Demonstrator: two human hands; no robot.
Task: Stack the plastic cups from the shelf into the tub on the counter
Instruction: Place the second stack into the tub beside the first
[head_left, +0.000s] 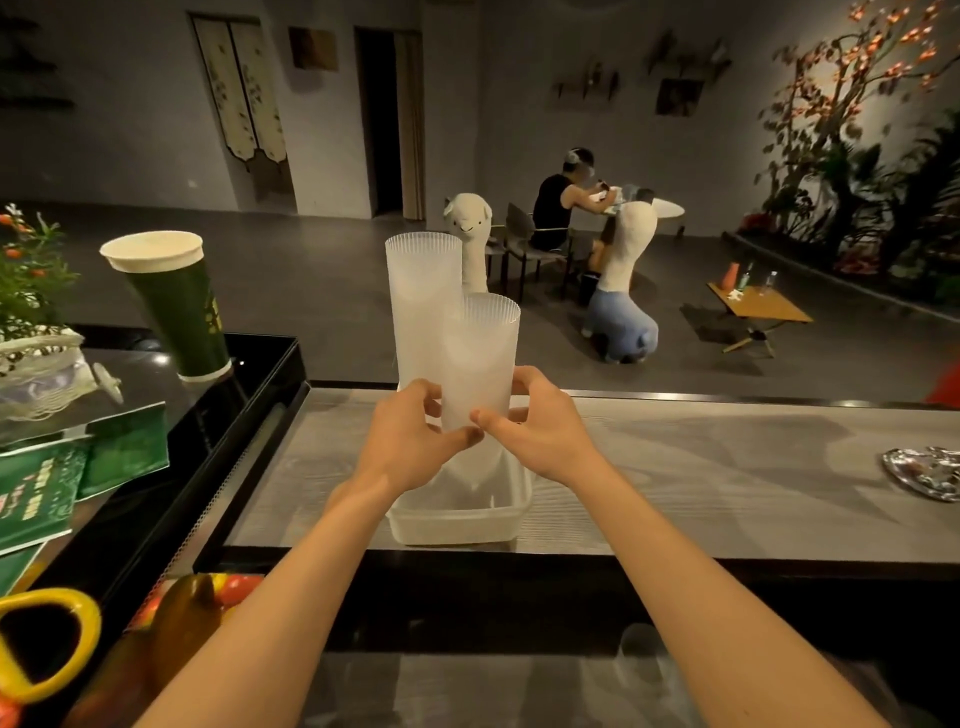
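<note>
Two tall stacks of frosted plastic cups stand upright in a clear plastic tub (457, 522) on the grey counter. The taller stack (422, 301) is at the back left. In front of it stands the shorter stack (480, 358), and both hands hold it near its base. My left hand (415, 431) wraps it from the left, thumb across the front. From the right, my right hand (535, 423) grips it, thumb tip meeting the left thumb. My hands hide the bottoms of the stacks.
A large green paper cup (174, 306) stands on a black tray (270, 364) at the left, beside a potted plant (31, 291) and green leaflets (47, 488). A crumpled foil dish (927, 473) lies at the counter's right. A person sits at a far table.
</note>
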